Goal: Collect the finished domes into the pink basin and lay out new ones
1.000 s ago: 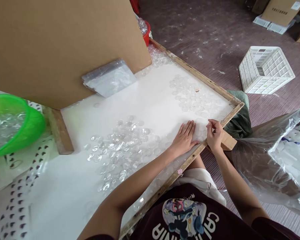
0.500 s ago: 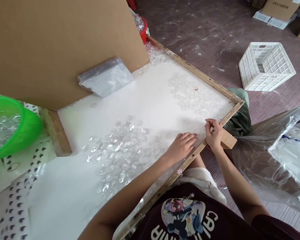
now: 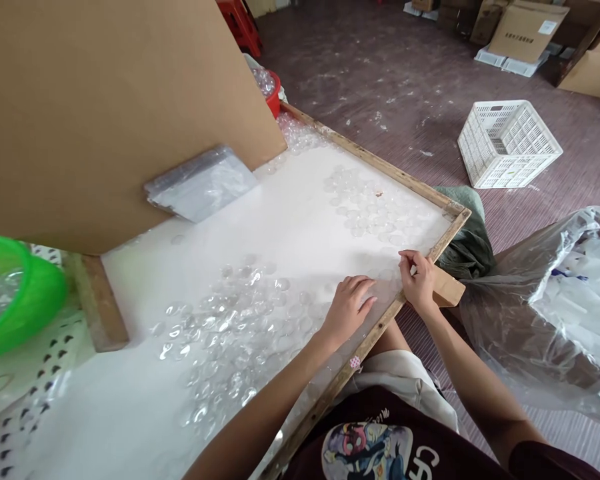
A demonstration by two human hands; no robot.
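A wooden-framed tray [image 3: 375, 162] with a white surface lies in front of me. Several clear round glass discs [image 3: 235, 320] are heaped in its middle, and a flatter spread of discs [image 3: 365, 207] lies near its right corner. My left hand [image 3: 347, 307] rests on the white surface by the near frame edge, fingers curled and partly apart, touching discs. My right hand [image 3: 416, 280] is at the frame's near right edge, its fingers pinched together over small clear discs I can barely make out.
A large cardboard sheet [image 3: 105, 100] leans over the tray's far left, with a stack of clear plastic bags [image 3: 200, 183] under it. A green bowl [image 3: 15, 300] and a red bowl [image 3: 273, 90] hold discs. A white crate [image 3: 507, 143] and a clear plastic bag [image 3: 550, 313] are on the floor at right.
My left hand has slid back along the surface toward me and curled its flat fingers. My right hand stays pinched at the frame edge. The view tilted slightly.
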